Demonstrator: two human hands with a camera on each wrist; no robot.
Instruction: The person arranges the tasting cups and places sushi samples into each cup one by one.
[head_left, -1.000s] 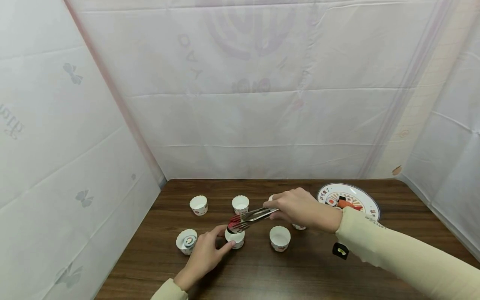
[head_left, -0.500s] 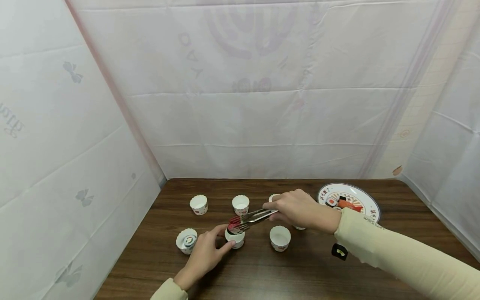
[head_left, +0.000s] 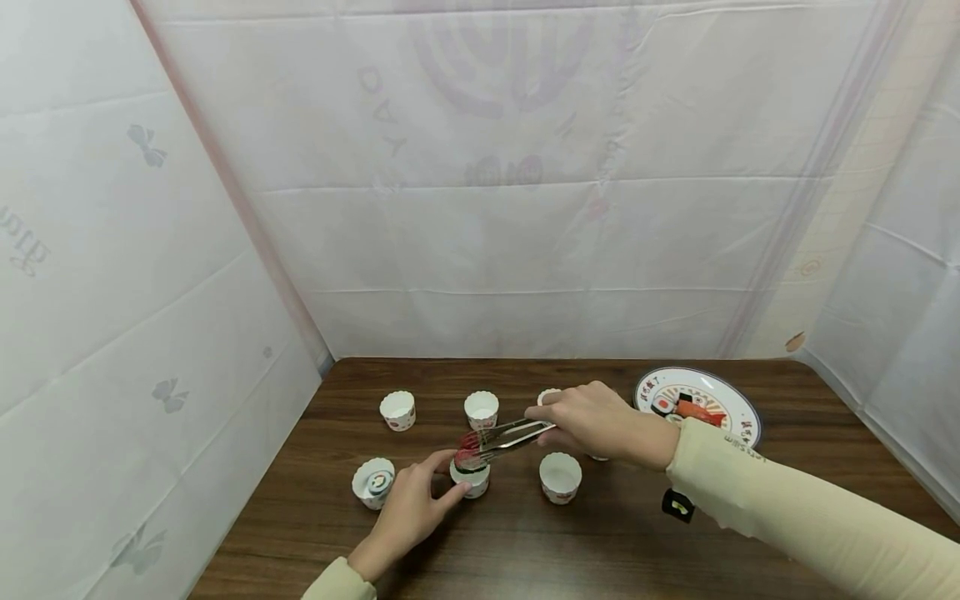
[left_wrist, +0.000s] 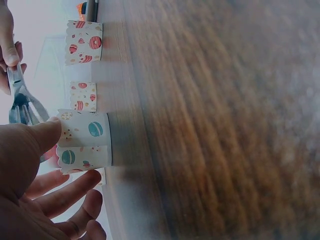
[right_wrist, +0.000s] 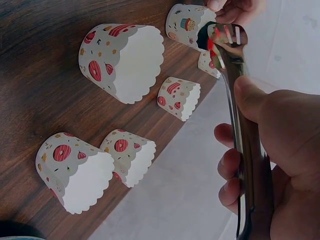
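Holding one paper baking cup point(head_left: 471, 486) at the lower middle of the head view, the left hand point(head_left: 408, 504) has its thumb on one side and its fingers on the other. The right hand point(head_left: 596, 418) is wrapped around shiny metal tongs point(head_left: 517, 436). Their tips hold a red, green and black sushi piece point(right_wrist: 206, 38) at the top of that cup. I cannot tell how deep it sits. At the lower left, another cup point(head_left: 365, 479) has a round sushi roll point(head_left: 379, 482) inside. A cup point(head_left: 560, 477) just right of middle and two back cups, one left point(head_left: 397, 411) and one middle point(head_left: 482, 408), show white insides. The plate point(head_left: 738, 398) on the right carries more sushi point(head_left: 699, 411). Everything stands on a brown wood counter point(head_left: 517, 550).

The right wrist view shows two cups at its lower left, one point(right_wrist: 75, 172) just beside the other point(right_wrist: 134, 157); the right hand mostly hides them in the head view. The left wrist view shows blue-green round pictures on the held cup.
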